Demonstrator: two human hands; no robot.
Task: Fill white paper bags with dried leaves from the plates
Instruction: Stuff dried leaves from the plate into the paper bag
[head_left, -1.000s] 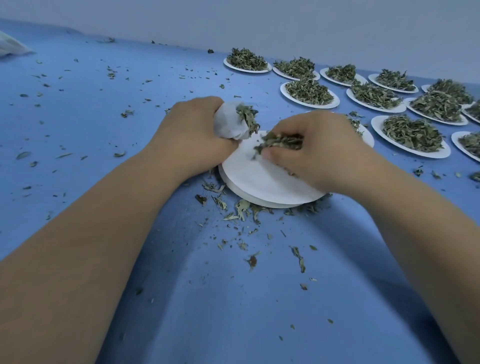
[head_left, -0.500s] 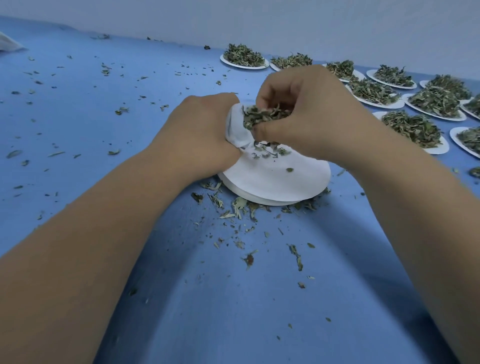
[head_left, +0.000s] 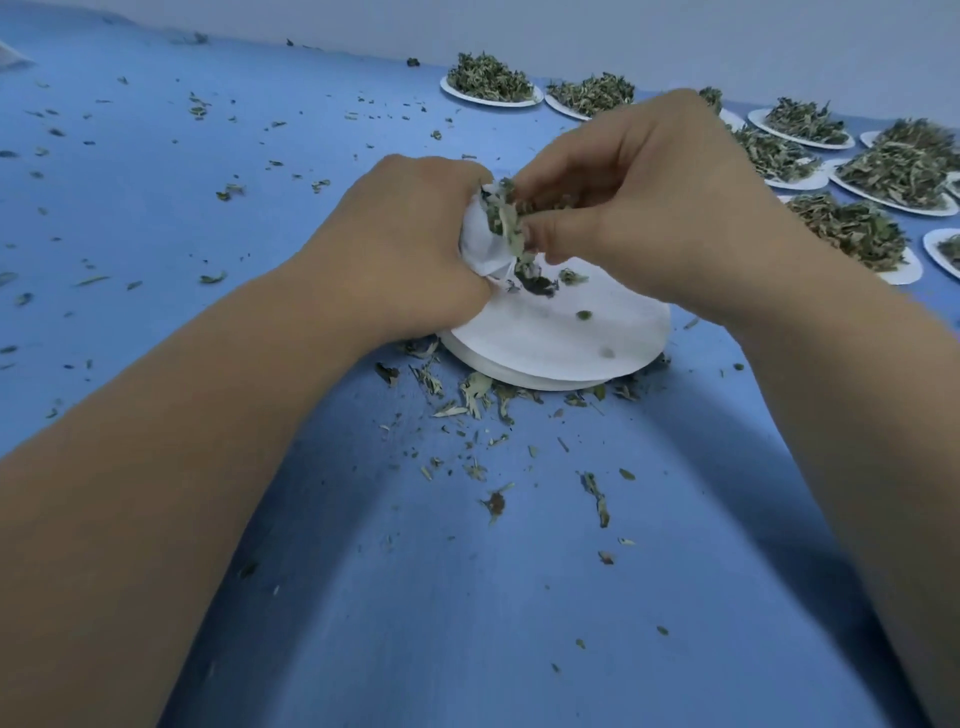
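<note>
My left hand grips a small white paper bag just above a stack of white plates at the centre of the blue table. My right hand pinches a bunch of dried leaves at the bag's mouth, fingers curled around them. A few loose leaf bits lie on the top plate, which is otherwise nearly bare. The bag's inside is hidden by my hands.
Several white plates heaped with dried leaves stand in rows at the back right. Leaf crumbs are scattered over the blue cloth, thickest in front of the plate stack. A pale wall borders the far edge.
My right hand lifted a pinch of leaves off the plate and brought it up to the bag's mouth. It now pushes them into the bag while some bits fall onto the plate.
</note>
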